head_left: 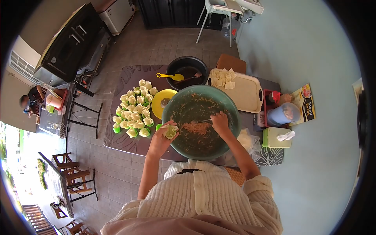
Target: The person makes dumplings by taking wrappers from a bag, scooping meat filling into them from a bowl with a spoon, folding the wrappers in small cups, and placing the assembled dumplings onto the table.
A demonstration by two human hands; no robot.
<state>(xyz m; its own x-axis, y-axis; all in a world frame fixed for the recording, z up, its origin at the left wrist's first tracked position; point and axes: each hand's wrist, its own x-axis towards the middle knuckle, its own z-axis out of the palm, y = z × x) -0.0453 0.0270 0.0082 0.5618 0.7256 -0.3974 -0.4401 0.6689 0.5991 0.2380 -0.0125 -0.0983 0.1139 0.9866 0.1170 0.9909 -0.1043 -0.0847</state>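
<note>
Filling mid-frame, a dark table [117, 138] bears a wide green basin [203, 151], w/ a cluster of wrapper-lined cups [135, 116] (a tidy crowd) off its L. side. R. hand [220, 123] & L. hand [159, 139] flank a reddish mound [194, 127] in the basin, the R. slightly nearer. R. grip is closed on a thin utensil [206, 120], its long axis approx. sideways, far end at the mound; L. grip, by the L. rim, curls round one lined green cup [170, 132].

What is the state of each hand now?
Left hand: closed around a wrapper-lined green cup.
Right hand: closed on a thin utensil, over the green basin.
</note>
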